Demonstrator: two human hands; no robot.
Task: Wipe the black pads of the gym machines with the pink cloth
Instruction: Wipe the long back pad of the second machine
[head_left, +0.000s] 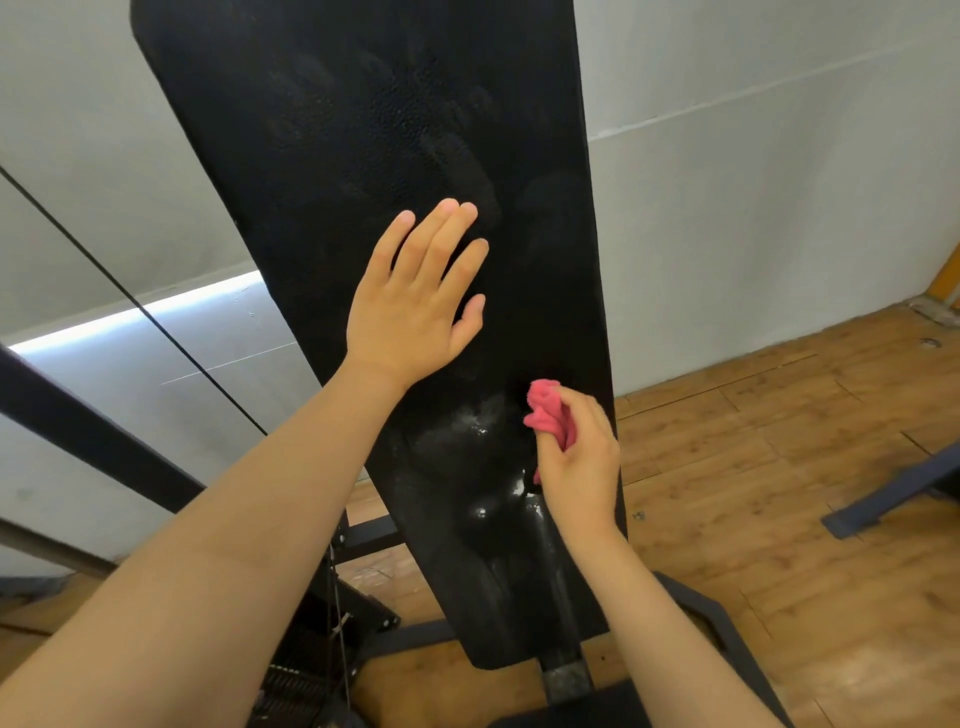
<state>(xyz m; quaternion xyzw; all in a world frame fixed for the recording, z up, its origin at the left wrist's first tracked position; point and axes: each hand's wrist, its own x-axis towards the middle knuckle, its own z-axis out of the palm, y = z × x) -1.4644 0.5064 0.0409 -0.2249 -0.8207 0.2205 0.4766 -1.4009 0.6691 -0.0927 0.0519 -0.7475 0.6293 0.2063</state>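
Cable (130, 301): thin black line, running from the far left edge down toward lower centre, in front of the pale wall.
Frame bar (93, 436): dark, slanted, lower left of frame.
My left hand (410, 306): centre of frame, flat on the pad, fingers straight and close together, thumb out to the right. It holds nothing.
Black back pad (337, 130): long, tilted, from top centre down to bottom centre. Faint smudges in its upper half, pale shiny smears in its lower half, just left of the cloth.
Pink cloth (548, 413): bunched, over the pad's lower right part near its right edge, sticking out of the top of my fist. I cannot confirm contact with the surface.
My right hand (582, 457): right of centre, fingers curled tight round the cloth.
Metal post (566, 675): under the pad's bottom end.
Wall (753, 156): pale grey, upper right.
Wooden floor (779, 467): lower right.
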